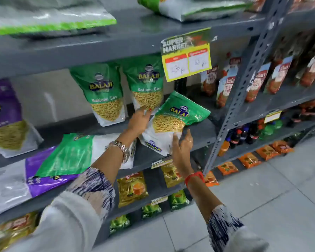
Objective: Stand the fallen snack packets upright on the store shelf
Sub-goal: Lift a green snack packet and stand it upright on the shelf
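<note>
A green and white Balaji snack packet (173, 120) is tilted to the right above the grey shelf (200, 131). My right hand (182, 144) grips its white lower edge. My left hand (139, 120) presses flat against its left side. Behind it two matching green packets (105, 93) (146, 82) stand upright. Another green packet (75, 153) lies flat on the shelf under my left forearm. It overlaps a fallen purple packet (44, 177).
A purple packet (5, 115) leans at the far left. A yellow price tag (186, 60) hangs from the shelf above. A slotted grey post (244, 84) separates a rack of red packets (227, 82). Small yellow and green packets fill the lower shelves. Grey tiled floor lies to the right.
</note>
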`<state>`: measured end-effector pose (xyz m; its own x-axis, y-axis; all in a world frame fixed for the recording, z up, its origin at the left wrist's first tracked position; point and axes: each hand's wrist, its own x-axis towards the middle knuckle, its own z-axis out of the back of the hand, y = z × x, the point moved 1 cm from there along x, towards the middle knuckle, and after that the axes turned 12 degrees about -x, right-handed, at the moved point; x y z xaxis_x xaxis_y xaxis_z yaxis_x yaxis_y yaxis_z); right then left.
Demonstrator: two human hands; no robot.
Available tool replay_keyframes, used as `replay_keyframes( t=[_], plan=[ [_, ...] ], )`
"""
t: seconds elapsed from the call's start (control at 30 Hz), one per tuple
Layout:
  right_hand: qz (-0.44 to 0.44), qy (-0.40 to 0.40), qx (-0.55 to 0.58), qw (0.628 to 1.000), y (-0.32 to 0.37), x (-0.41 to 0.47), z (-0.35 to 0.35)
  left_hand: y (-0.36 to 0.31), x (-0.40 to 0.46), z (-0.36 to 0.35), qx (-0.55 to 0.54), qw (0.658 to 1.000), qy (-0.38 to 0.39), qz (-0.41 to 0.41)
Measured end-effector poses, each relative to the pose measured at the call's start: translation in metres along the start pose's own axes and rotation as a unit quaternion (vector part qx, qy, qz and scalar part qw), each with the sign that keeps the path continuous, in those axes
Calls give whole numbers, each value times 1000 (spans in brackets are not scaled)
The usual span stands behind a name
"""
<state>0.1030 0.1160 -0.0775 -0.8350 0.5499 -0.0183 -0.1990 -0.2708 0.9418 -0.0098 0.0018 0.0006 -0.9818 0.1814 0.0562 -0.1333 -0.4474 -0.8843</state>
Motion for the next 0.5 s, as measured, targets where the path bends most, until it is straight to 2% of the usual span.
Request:
replay_keyframes(
  t=[0.07, 0.13, 0.23, 0.37, 0.5],
  plan=[
    [-73, -16, 33, 997, -3, 16, 0, 2, 16, -14, 2, 994, 47, 99],
    [-108, -10, 67, 992, -10, 29, 0, 5, 31, -23, -9, 982, 94, 164],
    [-125, -8, 112, 986, -12, 40, -1, 14, 51, -31, -50, 975, 105, 191],
    [-179, -5, 190, 965, -11, 47, 1, 19, 61, -37, -185, 959, 74, 201],
    [-226, 66, 276, 932, -9, 51, 4, 22, 68, -44, -230, 942, 40, 239]
  ],
)
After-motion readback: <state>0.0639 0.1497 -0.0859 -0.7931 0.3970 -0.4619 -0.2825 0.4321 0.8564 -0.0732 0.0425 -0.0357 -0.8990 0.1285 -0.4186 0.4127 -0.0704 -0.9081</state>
